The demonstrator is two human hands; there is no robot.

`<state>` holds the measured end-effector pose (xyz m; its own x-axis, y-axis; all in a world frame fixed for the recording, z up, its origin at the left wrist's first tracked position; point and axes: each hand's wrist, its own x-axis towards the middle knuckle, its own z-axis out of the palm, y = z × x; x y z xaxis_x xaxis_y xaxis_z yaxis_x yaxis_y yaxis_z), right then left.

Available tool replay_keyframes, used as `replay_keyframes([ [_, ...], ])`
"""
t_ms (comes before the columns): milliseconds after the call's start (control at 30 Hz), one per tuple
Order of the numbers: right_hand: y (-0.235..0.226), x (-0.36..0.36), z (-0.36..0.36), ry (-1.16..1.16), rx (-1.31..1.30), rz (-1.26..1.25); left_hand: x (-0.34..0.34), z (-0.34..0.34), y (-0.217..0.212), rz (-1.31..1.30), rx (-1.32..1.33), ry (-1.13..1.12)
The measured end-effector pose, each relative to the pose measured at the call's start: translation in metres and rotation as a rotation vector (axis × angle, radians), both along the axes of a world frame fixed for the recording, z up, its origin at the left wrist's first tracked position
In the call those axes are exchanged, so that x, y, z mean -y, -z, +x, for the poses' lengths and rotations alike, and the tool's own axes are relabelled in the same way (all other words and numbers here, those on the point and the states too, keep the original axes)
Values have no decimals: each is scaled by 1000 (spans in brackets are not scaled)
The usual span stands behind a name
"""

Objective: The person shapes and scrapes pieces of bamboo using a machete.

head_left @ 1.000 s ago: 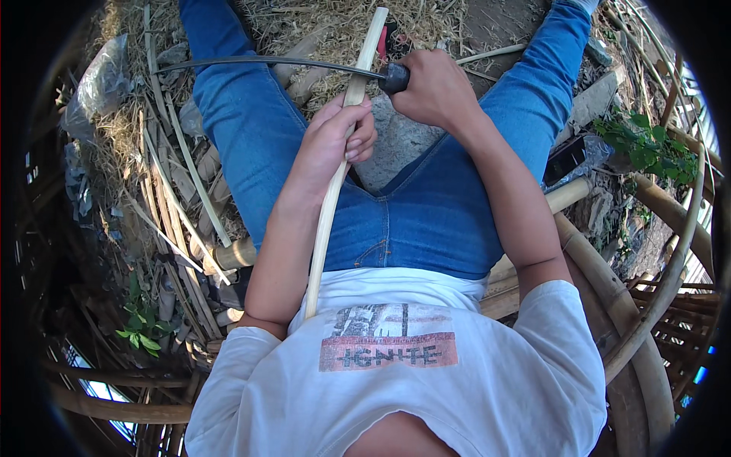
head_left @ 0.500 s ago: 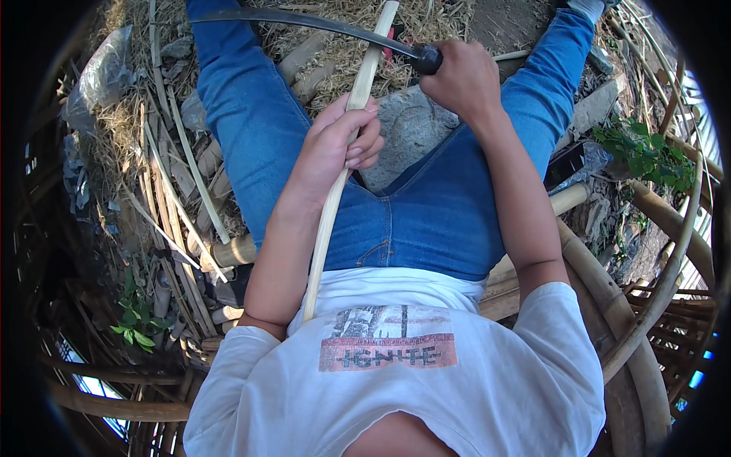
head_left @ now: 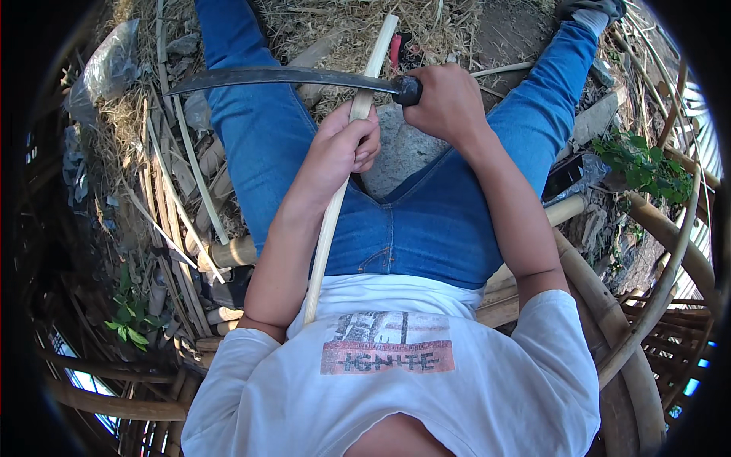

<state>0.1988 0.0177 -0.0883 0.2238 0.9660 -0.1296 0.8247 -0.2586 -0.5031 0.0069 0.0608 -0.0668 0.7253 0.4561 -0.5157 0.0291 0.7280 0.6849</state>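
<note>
A pale, straight strip of split bamboo (head_left: 329, 221) slants from my belly up between my legs. My left hand (head_left: 343, 148) is wrapped round it above my lap, thumb across the front. In my right hand (head_left: 448, 103) is the dark handle of a machete (head_left: 282, 75), closed in my fist. The long, slightly curved blade points left and crosses the strip just above my left hand, seemingly against it. Beyond the blade, the strip's far end stands free. The palm side of my right hand is hidden.
A grey stone (head_left: 411, 145) lies between my thighs. Dry shavings (head_left: 335, 49) cover the ground ahead. Several long strips (head_left: 194, 164) lie at the left near a clear plastic bag (head_left: 114, 65). Bamboo poles (head_left: 647, 305) curve along the right, beside a leafy plant (head_left: 640, 164).
The machete and my right hand have come nearer to my body along the strip, so the blade now crosses close to my left hand. My left hand still grips the strip.
</note>
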Motion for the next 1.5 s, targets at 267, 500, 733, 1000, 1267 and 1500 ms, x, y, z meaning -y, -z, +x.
replay_keyframes([
  [267,16,2,42,197,118,-5,14,10,-9,68,-93,100],
  [500,12,3,16,-6,-68,66,6,5,0,76,-80,91],
  [733,8,2,9,-69,15,-46,11,10,4,98,-176,118],
  [1000,13,-2,27,64,35,-57,14,10,1,113,-131,112],
  [1267,21,1,41,144,35,-76,14,11,2,97,-141,129],
  [1500,21,-1,38,133,54,-105,13,9,2,95,-168,131],
])
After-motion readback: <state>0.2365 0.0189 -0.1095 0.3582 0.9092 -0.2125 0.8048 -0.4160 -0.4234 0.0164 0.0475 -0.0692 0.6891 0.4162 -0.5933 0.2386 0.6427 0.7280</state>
